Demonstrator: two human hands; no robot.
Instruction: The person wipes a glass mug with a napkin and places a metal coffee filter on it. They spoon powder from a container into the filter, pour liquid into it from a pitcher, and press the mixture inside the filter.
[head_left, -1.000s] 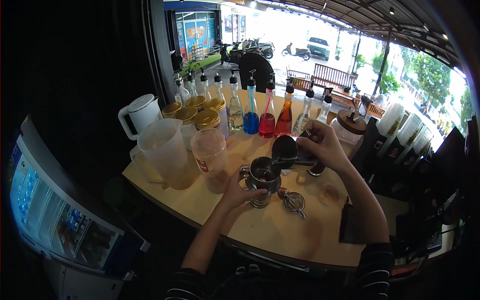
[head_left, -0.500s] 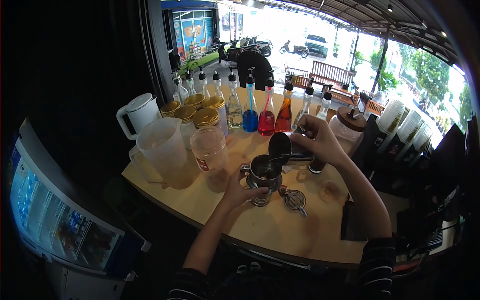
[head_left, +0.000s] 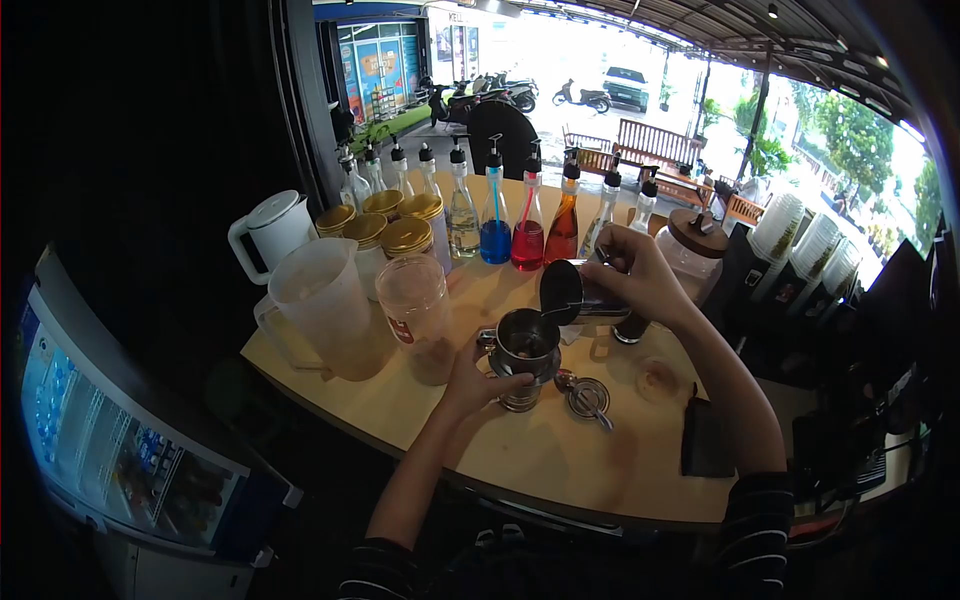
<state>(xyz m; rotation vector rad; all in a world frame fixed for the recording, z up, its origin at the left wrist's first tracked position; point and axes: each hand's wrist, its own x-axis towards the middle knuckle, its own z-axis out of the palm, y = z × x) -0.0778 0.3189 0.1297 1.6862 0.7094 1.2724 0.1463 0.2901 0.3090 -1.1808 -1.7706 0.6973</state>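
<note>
My left hand (head_left: 482,384) is wrapped round a shiny metal cup (head_left: 527,368) with a small side handle, standing on the table. A little dark content shows at the bottom of its open mouth. Above its right rim, my right hand (head_left: 640,276) grips a metal pitcher (head_left: 562,293) by the handle, tipped with its dark mouth towards the cup. I cannot make out any stream between them. A round metal strainer (head_left: 588,398) lies just right of the cup. To the left stands a clear plastic jar (head_left: 414,305) with a red label.
A translucent jug (head_left: 315,300), a white kettle (head_left: 278,228) and several gold-lidded jars (head_left: 406,238) stand left. Pump bottles, among them a blue one (head_left: 495,240), line the back. A wooden-lidded jar (head_left: 692,250) and stacked plastic cups (head_left: 778,228) are right. A drinks fridge (head_left: 130,430) stands lower left.
The pitcher has shifted slightly up and right relative to the cup's rim. My left hand and the cup stay in place; the whole view has drifted a little.
</note>
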